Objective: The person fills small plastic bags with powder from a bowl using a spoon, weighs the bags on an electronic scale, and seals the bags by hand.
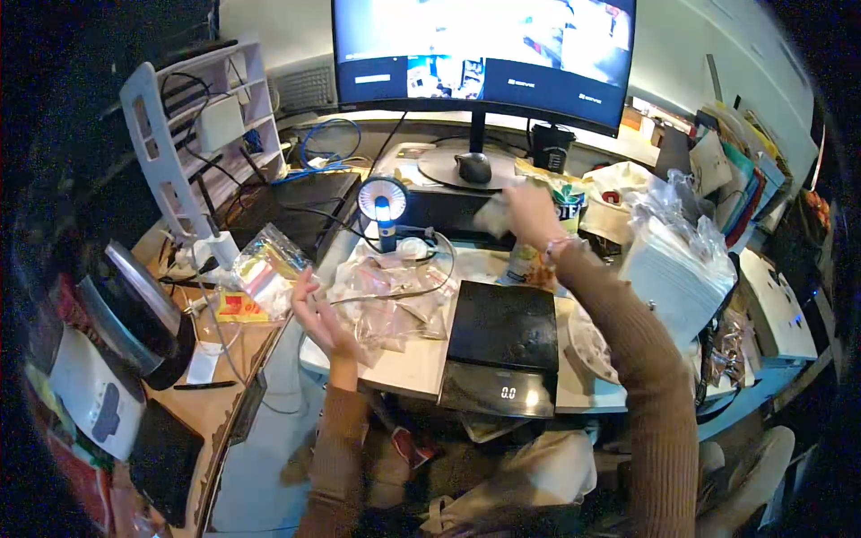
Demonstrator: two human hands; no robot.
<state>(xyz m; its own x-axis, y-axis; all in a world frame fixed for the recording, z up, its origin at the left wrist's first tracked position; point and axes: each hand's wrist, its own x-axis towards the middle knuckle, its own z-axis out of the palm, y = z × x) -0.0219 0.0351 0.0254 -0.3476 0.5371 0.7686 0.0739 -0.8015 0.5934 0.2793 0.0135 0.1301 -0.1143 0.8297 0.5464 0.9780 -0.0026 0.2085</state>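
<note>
Pale item — blurred — in right hand, beyond black scale.

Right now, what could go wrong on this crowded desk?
The cable looping over the plastic bags might snag and drag some along. The small upright fan stands right behind them and could be knocked over. The right grip seems to hold a pale, blurred item; if it slips, it could land among the clutter.

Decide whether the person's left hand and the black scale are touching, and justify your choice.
Apart. The head view shows the left hand off to the left of the black scale, with clear plastic bags lying between them.
</note>
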